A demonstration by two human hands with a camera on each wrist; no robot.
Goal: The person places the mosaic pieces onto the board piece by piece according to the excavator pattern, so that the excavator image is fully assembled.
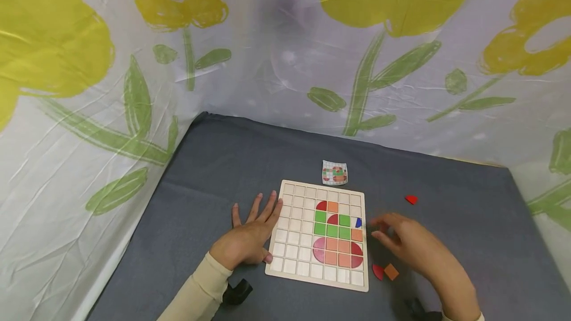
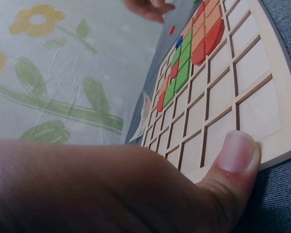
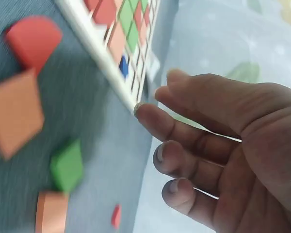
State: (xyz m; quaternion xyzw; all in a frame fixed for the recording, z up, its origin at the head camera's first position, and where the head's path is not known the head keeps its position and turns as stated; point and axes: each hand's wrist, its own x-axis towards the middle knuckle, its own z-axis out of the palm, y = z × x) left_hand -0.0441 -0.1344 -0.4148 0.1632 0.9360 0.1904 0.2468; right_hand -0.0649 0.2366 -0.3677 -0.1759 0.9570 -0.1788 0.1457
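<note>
A wooden grid board (image 1: 292, 251) lies on the dark cloth, with green squares (image 1: 332, 231), orange squares and red quarter-round pieces set in its right half. Near its right edge, a small blue piece (image 1: 359, 222) sits in a cell. With fingers spread, my left hand (image 1: 245, 239) rests at the board's left edge; in the left wrist view its thumb (image 2: 238, 153) presses on the rim. Just beyond the right edge hovers my right hand (image 1: 410, 244), fingers loosely bent, nothing between them in the right wrist view.
Behind the board lies a small pattern card (image 1: 334, 173). Loose pieces lie right of the board: a red one (image 1: 411, 199) farther back, a red quarter-round (image 1: 377, 271) and an orange square (image 1: 391, 272) nearer, plus a green block (image 3: 67, 165). A flowered curtain (image 1: 276, 63) hangs behind.
</note>
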